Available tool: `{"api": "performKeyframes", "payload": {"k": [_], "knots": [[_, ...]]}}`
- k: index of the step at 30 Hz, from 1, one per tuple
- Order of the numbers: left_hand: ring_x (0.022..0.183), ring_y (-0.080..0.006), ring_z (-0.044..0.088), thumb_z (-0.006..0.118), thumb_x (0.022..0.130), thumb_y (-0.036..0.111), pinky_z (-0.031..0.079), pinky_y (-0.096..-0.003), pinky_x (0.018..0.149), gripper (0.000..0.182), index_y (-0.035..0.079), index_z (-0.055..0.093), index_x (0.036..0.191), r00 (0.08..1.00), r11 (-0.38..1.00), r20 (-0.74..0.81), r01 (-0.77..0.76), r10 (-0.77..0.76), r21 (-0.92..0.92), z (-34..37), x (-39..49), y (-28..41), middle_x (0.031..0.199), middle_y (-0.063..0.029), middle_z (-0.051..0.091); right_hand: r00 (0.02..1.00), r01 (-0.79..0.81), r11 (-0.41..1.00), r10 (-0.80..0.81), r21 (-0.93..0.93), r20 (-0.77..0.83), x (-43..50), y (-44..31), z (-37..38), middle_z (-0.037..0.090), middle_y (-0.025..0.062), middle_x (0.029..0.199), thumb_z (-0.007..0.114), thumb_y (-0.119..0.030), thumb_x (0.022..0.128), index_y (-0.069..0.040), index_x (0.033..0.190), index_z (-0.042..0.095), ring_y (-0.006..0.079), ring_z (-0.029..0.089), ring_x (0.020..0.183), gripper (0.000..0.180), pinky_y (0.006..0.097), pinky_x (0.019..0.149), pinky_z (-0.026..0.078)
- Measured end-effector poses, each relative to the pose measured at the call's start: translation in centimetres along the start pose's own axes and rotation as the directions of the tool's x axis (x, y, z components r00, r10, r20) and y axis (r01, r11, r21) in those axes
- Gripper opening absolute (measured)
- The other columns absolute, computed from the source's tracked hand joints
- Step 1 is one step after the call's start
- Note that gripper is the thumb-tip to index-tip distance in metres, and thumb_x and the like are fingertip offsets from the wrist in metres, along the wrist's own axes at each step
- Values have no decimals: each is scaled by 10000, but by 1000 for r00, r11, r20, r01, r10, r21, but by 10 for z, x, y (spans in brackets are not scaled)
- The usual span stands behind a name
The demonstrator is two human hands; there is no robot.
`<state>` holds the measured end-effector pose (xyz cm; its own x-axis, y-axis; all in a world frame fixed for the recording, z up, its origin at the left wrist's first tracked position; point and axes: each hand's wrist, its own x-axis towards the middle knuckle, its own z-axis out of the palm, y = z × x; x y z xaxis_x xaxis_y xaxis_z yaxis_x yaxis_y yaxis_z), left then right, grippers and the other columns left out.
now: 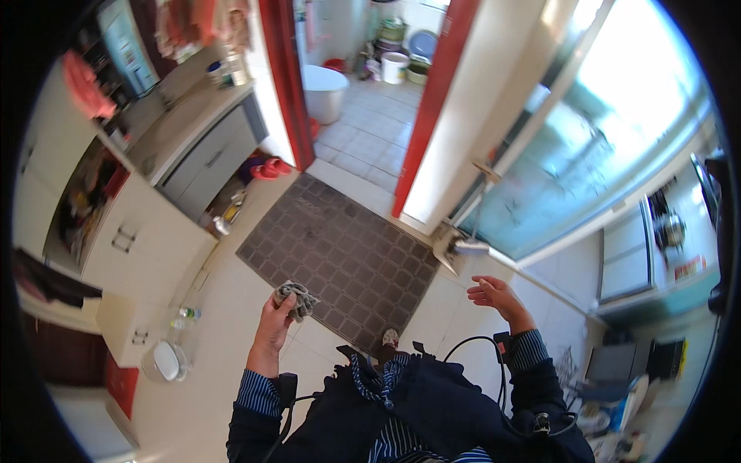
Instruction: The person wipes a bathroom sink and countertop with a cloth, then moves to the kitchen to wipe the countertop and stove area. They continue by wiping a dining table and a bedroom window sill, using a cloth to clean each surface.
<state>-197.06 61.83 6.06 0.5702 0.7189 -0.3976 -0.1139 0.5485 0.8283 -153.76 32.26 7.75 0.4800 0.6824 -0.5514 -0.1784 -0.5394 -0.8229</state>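
A crumpled grey cloth (pixel 297 301) is pinched between the thumb and fingers of my left hand (pixel 275 318), held out in front of my body. My right hand (pixel 495 296) hangs in the air on the other side, fingers loosely apart, with nothing in it. Below and ahead of both hands lies a dark brown floor mat (pixel 341 254) with a pattern of rounded squares. One of my shoes (pixel 390 337) shows at the mat's near corner.
Beyond the mat stands a red door frame (pixel 428 116) opening onto a tiled room. A broom and dustpan (pixel 457 249) lean by the sliding glass door (pixel 556 168). Cabinets (pixel 150 249) line the left; a plastic basin (pixel 166 362) sits on the floor.
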Motion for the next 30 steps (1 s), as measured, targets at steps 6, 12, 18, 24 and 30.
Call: {"api": "performKeyframes", "payload": {"k": [6,12,18,24,30], "knots": [[975,-134,613,680,911,200,512,-279,809,369,59,539,1221,983,998,179,43,-48,36,33,46,-16,1077,-24,620,964,-164,975,191,151,-185,-77,94,-16,669,158,1086,477,-307,1016,-25,1314,517,228,665,977,413,347,855,548],[1045,-217,616,672,912,263,532,-422,888,424,102,500,1265,931,980,320,195,-174,-37,86,73,-42,1142,-54,609,878,-290,869,408,400,-250,-148,174,-18,670,156,1085,497,-313,1007,-28,1304,521,222,668,964,413,351,853,551],[1093,-217,595,674,907,269,519,-395,899,445,99,504,1282,905,956,312,290,-289,45,140,76,-67,1194,-53,591,846,-241,798,452,553,-283,-189,231,-35,673,159,1082,505,-331,1000,-30,1296,521,211,675,935,422,339,817,564],[1092,-214,598,675,898,247,509,-371,912,430,75,517,1259,886,960,372,253,-279,117,221,73,-97,1174,-64,606,848,-141,733,436,665,-301,-208,286,-87,673,160,1082,493,-310,1006,-18,1304,510,200,679,914,416,319,799,567],[1089,-217,603,665,904,248,516,-369,910,410,57,546,1248,830,939,443,276,-340,203,336,59,-152,1163,-69,629,822,-70,677,456,733,-343,-237,350,-168,674,157,1080,476,-283,1013,-26,1286,519,200,683,920,378,317,796,567]]}}
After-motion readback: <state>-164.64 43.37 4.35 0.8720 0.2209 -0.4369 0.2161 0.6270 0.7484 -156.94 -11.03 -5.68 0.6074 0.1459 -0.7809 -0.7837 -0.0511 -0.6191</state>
